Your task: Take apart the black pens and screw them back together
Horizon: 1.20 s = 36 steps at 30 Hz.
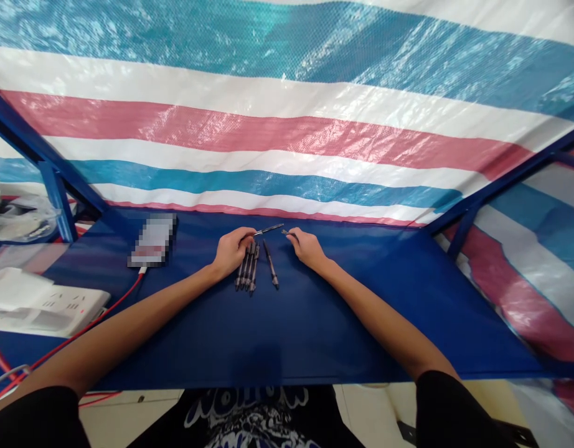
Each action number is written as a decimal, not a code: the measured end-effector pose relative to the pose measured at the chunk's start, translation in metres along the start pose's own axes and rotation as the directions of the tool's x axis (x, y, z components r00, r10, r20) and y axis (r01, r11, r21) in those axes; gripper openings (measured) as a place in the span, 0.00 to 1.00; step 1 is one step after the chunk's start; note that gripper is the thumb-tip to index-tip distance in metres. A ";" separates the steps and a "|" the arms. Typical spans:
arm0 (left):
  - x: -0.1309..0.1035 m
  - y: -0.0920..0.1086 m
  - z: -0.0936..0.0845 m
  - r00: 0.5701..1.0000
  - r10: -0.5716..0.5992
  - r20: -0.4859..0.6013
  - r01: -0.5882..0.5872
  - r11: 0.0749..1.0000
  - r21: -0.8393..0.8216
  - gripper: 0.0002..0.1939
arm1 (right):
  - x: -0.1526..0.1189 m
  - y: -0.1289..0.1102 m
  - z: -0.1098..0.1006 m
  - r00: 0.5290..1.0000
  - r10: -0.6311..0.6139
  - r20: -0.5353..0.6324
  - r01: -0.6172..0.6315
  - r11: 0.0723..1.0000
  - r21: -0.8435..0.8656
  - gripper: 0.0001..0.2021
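Note:
My left hand (233, 250) pinches a thin pen part (270, 229), dark at its right end and lighter near my fingers. To its right, my right hand (307, 246) has thumb and finger closed on a small grey piece (285, 232). The two held pieces are close but apart. Several dark pens (248, 270) lie side by side on the blue table, just below my left hand. A single pen (271, 266) lies a little to their right, slightly tilted, between my hands.
On the blue table (287, 336), a phone (152, 241) with a red cable lies at the left. A white power strip (75, 308) sits farther left. Blue metal bars stand at both sides, with a striped plastic sheet (268, 134) behind.

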<state>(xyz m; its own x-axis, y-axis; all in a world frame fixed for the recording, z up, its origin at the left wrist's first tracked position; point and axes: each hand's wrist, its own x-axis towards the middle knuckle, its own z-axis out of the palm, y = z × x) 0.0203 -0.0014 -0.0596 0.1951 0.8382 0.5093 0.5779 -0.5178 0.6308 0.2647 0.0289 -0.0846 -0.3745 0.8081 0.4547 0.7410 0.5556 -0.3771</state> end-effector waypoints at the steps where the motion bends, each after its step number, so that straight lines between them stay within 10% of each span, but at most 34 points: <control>1: 0.000 0.000 0.000 1.000 -0.002 -0.001 0.002 1.000 0.001 0.11 | 0.000 0.000 0.000 1.000 0.002 -0.017 -0.001 1.000 0.014 0.11; 36: -0.001 -0.002 0.001 0.999 0.032 0.014 -0.032 0.999 0.009 0.11 | 0.002 0.004 0.000 0.992 0.022 -0.122 -0.019 0.999 0.026 0.16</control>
<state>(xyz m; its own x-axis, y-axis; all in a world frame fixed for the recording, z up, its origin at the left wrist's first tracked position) 0.0198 -0.0010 -0.0623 0.2244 0.8233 0.5213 0.5785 -0.5430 0.6086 0.2672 0.0327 -0.0859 -0.2870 0.7903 0.5414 0.7331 0.5450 -0.4069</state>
